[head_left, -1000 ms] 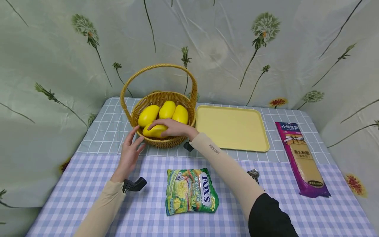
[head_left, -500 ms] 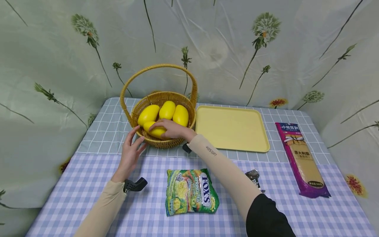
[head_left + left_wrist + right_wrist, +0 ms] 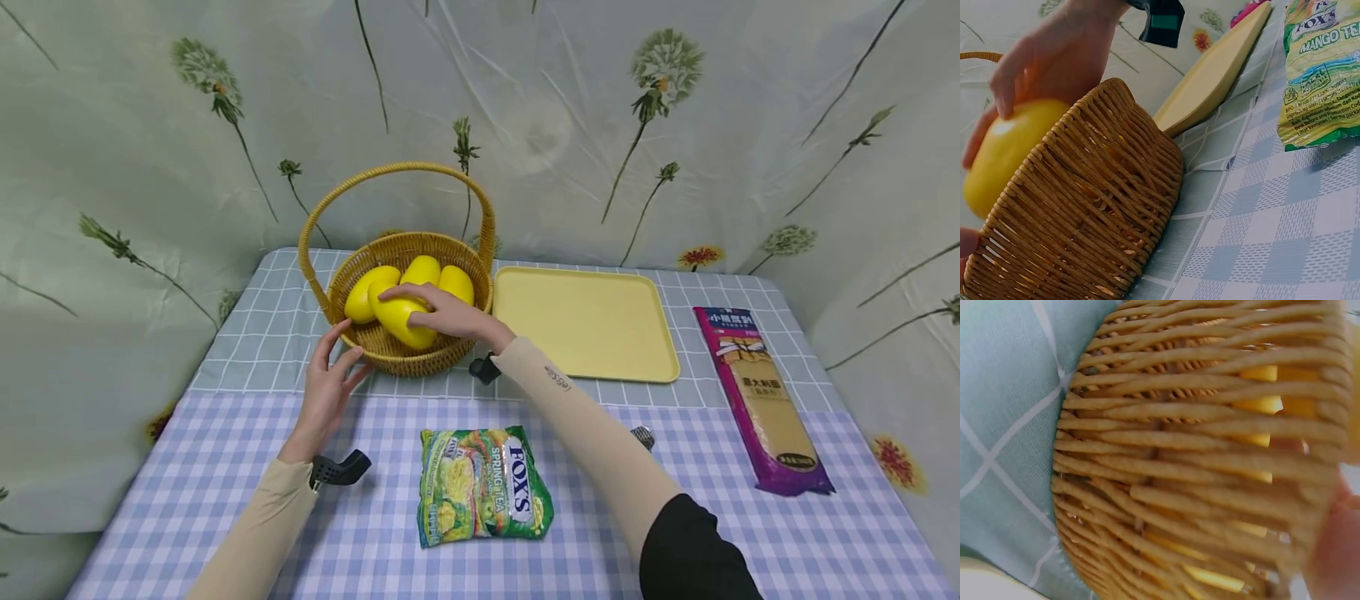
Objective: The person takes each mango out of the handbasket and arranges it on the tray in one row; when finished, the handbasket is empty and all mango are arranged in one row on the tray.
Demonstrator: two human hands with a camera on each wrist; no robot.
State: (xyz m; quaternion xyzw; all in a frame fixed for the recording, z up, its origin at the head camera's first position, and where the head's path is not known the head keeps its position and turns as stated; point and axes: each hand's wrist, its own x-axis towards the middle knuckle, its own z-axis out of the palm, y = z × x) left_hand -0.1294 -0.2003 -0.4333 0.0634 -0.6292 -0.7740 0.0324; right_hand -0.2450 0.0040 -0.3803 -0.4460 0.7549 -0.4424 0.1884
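Note:
My right hand (image 3: 450,318) grips a yellow mango (image 3: 399,315), thumb on the near side and fingers over the top, above the front part of the wicker basket (image 3: 412,364). In the left wrist view this mango (image 3: 1007,156) shows above the rim. Three more mangoes lie in the basket: one at left (image 3: 363,298), one at the back (image 3: 422,268) and one at right (image 3: 457,282). My left hand (image 3: 326,392) touches the basket's front-left rim with loosely extended fingers. The right wrist view is mostly filled by basket weave (image 3: 1210,444).
A pale yellow tray (image 3: 585,325) stands right of the basket. The green FOX'S candy bag (image 3: 483,487) lies in front, a purple pasta packet (image 3: 765,400) at far right. A dark, partly hidden item (image 3: 642,436) peeks out behind my right forearm. The basket's tall handle (image 3: 397,167) arches over it.
My right hand has lifted the front mango off the basket floor, tilting it more upright; woven bottom now shows beneath it. My left hand stays at the rim.

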